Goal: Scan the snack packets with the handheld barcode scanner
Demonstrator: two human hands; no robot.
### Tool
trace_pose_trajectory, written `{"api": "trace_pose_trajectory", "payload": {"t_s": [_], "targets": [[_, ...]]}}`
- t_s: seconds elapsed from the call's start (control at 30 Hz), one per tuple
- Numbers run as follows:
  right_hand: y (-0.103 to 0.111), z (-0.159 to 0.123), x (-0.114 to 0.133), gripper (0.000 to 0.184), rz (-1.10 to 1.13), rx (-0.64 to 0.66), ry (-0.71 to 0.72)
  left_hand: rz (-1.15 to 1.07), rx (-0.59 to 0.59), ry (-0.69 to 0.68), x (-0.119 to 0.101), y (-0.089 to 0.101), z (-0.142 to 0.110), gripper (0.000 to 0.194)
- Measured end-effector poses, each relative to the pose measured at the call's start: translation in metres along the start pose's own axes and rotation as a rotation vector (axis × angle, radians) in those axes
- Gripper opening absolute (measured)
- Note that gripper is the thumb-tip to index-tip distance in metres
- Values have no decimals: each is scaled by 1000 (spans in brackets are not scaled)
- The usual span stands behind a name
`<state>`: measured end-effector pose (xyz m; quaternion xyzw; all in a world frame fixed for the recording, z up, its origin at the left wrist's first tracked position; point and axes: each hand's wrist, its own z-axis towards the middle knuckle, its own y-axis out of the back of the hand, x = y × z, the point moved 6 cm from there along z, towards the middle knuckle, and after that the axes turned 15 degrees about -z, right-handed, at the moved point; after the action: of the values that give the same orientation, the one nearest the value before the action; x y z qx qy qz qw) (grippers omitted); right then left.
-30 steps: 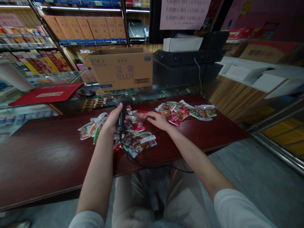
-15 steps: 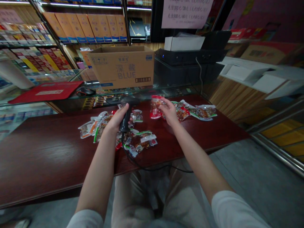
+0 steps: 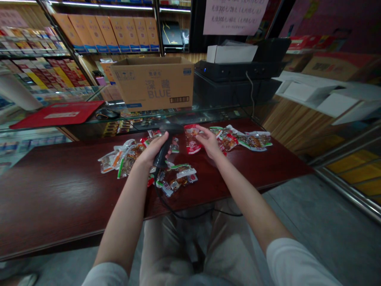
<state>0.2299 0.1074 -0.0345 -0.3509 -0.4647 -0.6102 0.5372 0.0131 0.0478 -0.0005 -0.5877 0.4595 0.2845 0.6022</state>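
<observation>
My left hand (image 3: pixel 153 153) is shut around the grip of a black corded handheld barcode scanner (image 3: pixel 163 151), with its head pointing away from me over the snack pile. Its black cable (image 3: pixel 175 215) droops over the counter's front edge. My right hand (image 3: pixel 208 142) is open, fingertips at or very near a red-labelled snack packet (image 3: pixel 192 139). Several more clear snack packets (image 3: pixel 175 176) lie in loose piles on the dark red wooden counter (image 3: pixel 59 190), with another group (image 3: pixel 241 139) to the right of my right hand.
Behind the counter stands a glass display case holding a cardboard box printed BLUE (image 3: pixel 153 83), a red mat (image 3: pixel 56 114) and a computer mouse (image 3: pixel 107 114). A black printer-like device (image 3: pixel 238 69) sits to the right. Stocked shelves fill the back.
The scanner has moved right and farther from me in my left hand. The red-labelled packet has moved from the middle of the pile to the right and now lies beside my open right hand.
</observation>
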Motion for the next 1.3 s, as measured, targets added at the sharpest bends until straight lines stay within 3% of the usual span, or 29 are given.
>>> {"api": "trace_pose_trajectory", "payload": {"t_s": [0.2, 0.4, 0.53, 0.7, 0.8, 0.93, 1.17, 1.3], "targets": [[-3, 2, -5, 64, 0, 2, -15, 47, 80, 43, 4, -11, -3, 58], [1, 3, 1, 53, -98, -2, 108, 36, 34, 53, 6, -6, -2, 54], [20, 13, -3, 47, -311, -159, 196, -43, -39, 9, -3, -2, -4, 46], [54, 15, -10, 51, -700, -393, 146, -151, -159, -24, -19, 8, -8, 43], [70, 12, -15, 59, -949, -411, 60, -162, -165, -53, -25, 13, -8, 44], [81, 7, -19, 57, -1098, -416, -37, -129, -186, -64, -28, 13, -12, 42], [72, -3, -1, 34, -1238, -405, -45, -81, -204, -118, -33, 19, -13, 46], [55, -6, 19, 32, -1170, -316, 67, -104, -181, -126, -33, 22, -10, 45]]}}
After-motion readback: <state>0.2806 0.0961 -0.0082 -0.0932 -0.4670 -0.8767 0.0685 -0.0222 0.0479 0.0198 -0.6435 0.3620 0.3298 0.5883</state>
